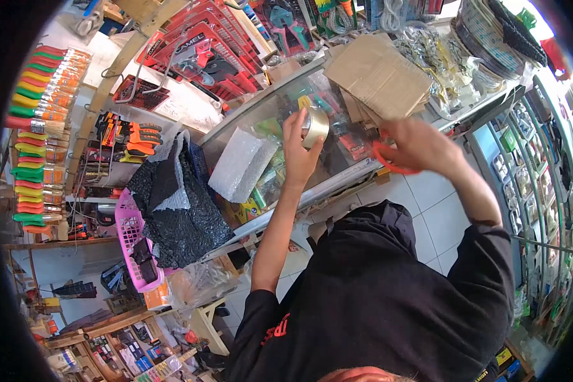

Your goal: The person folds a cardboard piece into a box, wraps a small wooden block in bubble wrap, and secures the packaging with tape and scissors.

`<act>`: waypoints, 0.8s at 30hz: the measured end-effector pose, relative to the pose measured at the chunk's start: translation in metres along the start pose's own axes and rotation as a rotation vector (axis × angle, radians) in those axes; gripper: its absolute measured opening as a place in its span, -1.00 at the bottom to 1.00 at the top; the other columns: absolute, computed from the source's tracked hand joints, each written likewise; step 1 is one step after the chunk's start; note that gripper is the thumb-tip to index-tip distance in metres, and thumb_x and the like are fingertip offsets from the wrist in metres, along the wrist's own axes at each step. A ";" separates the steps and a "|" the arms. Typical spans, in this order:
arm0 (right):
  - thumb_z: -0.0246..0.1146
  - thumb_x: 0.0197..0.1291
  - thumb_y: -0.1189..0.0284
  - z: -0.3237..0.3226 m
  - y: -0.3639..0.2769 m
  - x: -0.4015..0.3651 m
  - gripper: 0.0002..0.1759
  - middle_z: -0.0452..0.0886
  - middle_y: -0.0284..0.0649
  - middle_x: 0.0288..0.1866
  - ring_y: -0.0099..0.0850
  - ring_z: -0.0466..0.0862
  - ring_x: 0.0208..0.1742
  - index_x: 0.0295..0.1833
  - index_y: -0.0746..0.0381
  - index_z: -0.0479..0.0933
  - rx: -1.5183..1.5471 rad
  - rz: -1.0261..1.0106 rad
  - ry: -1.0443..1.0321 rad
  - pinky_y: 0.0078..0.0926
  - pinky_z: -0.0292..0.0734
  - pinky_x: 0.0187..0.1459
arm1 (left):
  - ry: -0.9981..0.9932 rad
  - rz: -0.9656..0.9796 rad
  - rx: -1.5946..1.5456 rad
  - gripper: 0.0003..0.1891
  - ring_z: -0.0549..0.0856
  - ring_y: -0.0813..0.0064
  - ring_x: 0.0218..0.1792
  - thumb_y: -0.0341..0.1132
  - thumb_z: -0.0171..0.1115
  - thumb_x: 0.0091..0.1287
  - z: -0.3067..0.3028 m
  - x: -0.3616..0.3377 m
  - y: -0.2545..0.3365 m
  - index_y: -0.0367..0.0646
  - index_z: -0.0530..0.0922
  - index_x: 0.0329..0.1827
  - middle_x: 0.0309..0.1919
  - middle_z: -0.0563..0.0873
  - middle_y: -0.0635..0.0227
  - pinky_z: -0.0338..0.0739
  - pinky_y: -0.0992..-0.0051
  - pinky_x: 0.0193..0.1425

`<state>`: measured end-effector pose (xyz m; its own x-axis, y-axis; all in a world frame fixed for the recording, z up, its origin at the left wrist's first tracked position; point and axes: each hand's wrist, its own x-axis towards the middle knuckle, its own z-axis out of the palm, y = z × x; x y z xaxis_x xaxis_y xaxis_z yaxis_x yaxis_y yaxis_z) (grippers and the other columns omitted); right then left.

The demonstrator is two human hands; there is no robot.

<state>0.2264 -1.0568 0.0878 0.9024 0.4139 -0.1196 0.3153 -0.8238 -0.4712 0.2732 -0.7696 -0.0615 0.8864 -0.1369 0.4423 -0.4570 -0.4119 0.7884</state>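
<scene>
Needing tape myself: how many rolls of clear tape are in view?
1: the clear roll of sticky tape is in the left hand, over the glass counter. Others may be hidden.

The tape roll (315,124) was clear with a pale yellowish sheen. Right of the tape roll, the scissors (388,164) had red handles. Above and right of it, the cardboard (379,76) was plain brown. Left of it were white bubble wrap (242,164), a speckled black bag (181,210) and a pink latticed basket (130,235). Below it, the shirt (375,286) was black with red lettering.
</scene>
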 end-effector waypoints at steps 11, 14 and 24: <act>0.36 0.33 0.44 0.177 0.031 0.006 -0.35 0.49 0.27 0.26 0.23 0.64 0.21 0.47 0.38 0.35 0.147 0.064 0.376 0.05 0.60 0.24 | -0.165 0.125 0.205 -0.18 0.58 -0.09 0.40 -0.64 0.43 0.24 0.009 -0.008 -0.001 -0.15 0.43 0.64 0.39 0.56 0.05 0.56 0.12 0.44; 0.35 0.33 0.51 0.190 0.029 0.019 -0.30 0.44 0.28 0.28 0.23 0.58 0.30 0.53 0.41 0.30 0.084 0.093 0.453 0.07 0.57 0.28 | -0.188 0.169 0.285 -0.21 0.60 -0.08 0.38 -0.61 0.44 0.25 0.009 -0.011 -0.007 -0.15 0.45 0.62 0.38 0.57 0.05 0.53 0.12 0.45; 0.32 0.38 0.33 0.193 0.014 0.053 -0.38 0.49 0.00 0.19 -0.05 0.52 0.12 0.47 0.36 0.44 -0.334 0.198 0.662 -0.06 0.43 0.11 | 0.054 -0.232 -0.487 -0.35 0.62 0.21 0.36 -0.48 0.41 0.42 0.000 -0.034 0.038 -0.16 0.49 0.59 0.42 0.62 0.21 0.51 0.19 0.42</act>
<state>0.2221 -0.9714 -0.0936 0.9057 0.0147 0.4237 0.1065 -0.9753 -0.1937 0.2257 -0.7805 -0.0458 0.9689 -0.0402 0.2442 -0.2426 0.0413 0.9692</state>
